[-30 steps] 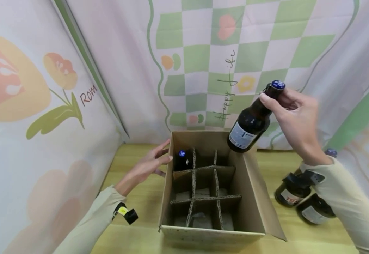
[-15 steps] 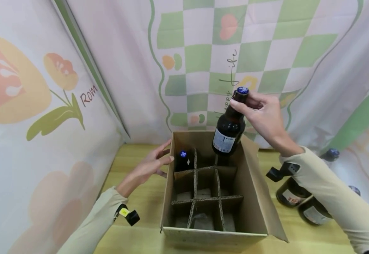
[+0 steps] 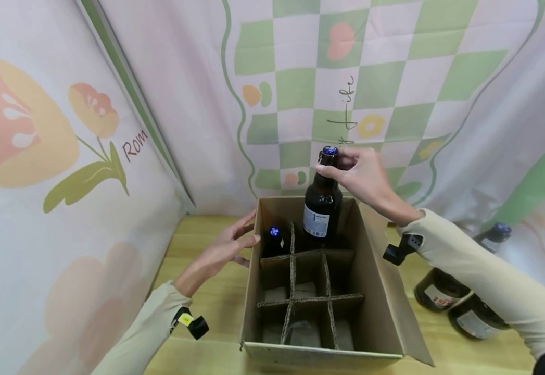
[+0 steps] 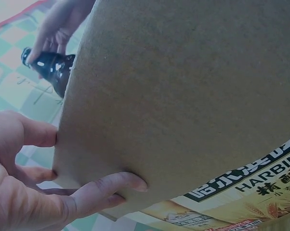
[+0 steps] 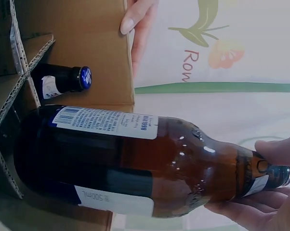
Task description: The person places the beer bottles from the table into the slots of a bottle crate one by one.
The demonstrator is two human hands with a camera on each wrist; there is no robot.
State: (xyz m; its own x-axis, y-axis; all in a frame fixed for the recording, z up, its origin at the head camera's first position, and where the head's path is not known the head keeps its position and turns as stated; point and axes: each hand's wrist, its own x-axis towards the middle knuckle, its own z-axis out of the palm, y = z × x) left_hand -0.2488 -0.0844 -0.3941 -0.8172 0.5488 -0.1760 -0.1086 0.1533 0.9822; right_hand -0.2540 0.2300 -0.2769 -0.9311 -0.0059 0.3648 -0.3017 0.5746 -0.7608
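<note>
The right hand point(image 3: 363, 177) pinches the neck of a dark brown bottle point(image 3: 321, 208) with a blue cap; the bottle is upright, its base inside the back middle part of the cardboard box point(image 3: 380, 291). In the right wrist view the same bottle point(image 5: 178, 163) has a white label and the right hand point(image 5: 270, 192) is round its neck. The left hand point(image 3: 216, 255) rests on the box's left side near the back corner, thumb and fingers spread; the left wrist view shows this hand point(image 4: 48, 187) against the cardboard point(image 4: 159, 96). Another blue-capped bottle point(image 3: 274, 242) stands in the back left compartment.
Cardboard dividers point(image 3: 309, 300) split the box into compartments. A side flap point(image 3: 405, 312) leans outward on the right. Several dark bottles point(image 3: 476, 317) stand on the wooden table point(image 3: 197, 349) right of the box, partly behind the right sleeve. A patterned curtain point(image 3: 295, 88) hangs behind.
The right hand has carried the bottle left and down from above the box's right edge, and the bottle now stands more upright, its base inside. The left hand has stayed at the box.
</note>
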